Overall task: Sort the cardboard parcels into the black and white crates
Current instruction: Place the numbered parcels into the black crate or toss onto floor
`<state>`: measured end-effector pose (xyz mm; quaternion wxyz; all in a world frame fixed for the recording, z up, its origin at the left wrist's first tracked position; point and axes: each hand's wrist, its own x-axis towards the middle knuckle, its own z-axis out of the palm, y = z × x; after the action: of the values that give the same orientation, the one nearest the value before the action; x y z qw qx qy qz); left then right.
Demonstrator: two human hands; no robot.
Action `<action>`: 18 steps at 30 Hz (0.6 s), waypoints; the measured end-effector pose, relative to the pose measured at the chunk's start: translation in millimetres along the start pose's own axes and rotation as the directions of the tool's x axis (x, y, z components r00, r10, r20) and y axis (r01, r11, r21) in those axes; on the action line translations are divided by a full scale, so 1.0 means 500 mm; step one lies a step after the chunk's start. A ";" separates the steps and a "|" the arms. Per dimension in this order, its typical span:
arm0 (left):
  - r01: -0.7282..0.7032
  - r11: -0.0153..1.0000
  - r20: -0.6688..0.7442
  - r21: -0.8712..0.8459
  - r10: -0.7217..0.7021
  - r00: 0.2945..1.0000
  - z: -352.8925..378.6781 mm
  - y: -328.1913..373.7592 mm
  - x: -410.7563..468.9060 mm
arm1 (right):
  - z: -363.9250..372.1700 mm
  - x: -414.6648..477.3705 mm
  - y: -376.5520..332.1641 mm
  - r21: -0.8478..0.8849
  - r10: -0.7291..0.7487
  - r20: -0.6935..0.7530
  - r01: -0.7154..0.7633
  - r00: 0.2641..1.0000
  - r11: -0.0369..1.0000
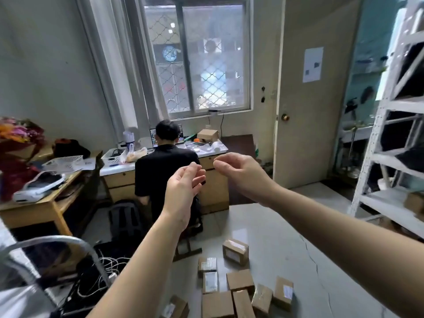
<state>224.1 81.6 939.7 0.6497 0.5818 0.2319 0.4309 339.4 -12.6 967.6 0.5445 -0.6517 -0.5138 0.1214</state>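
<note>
Several small cardboard parcels [239, 281] with white labels lie in a loose cluster on the pale tiled floor near the bottom of the view. Both my arms are stretched out high above them. My left hand [183, 189] is raised with its fingers loosely curled and apart, holding nothing. My right hand [238, 172] hangs beside it, fingers bent downward and apart, also empty. The two hands are close but not touching. No black or white crate is in view.
A person in black [165, 171] sits with their back to me at a desk [211, 180] under the window. A wooden table [43, 203] stands at the left. White metal shelving [390, 157] lines the right. A closed door [314, 99] is behind. Cables [96, 278] lie bottom left.
</note>
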 end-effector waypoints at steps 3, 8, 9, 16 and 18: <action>-0.010 0.999 0.063 -0.053 0.013 0.998 0.005 0.010 0.029 | -0.005 0.006 -0.022 -0.007 -0.004 -0.059 0.004 0.998 1.000; -0.014 0.989 0.188 -0.146 0.041 0.981 0.032 0.041 0.066 | -0.026 0.018 -0.054 -0.059 -0.039 -0.145 0.030 0.989 0.998; -0.012 0.984 0.207 -0.178 0.049 0.977 0.036 0.051 0.072 | -0.028 0.021 -0.061 -0.070 -0.041 -0.159 0.030 0.986 0.997; -0.232 0.942 0.273 -0.244 0.296 0.915 0.056 0.152 0.098 | -0.041 0.036 -0.148 0.055 0.010 -0.378 0.012 0.926 0.998; -0.274 0.922 0.325 -0.273 0.356 0.876 0.054 0.170 0.141 | -0.043 0.031 -0.182 0.103 0.021 -0.433 0.026 0.901 0.994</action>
<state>258.0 121.1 1040.7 0.6621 0.6073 -0.0415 0.4372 312.8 -24.0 1058.1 0.6791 -0.6319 -0.3734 -0.0002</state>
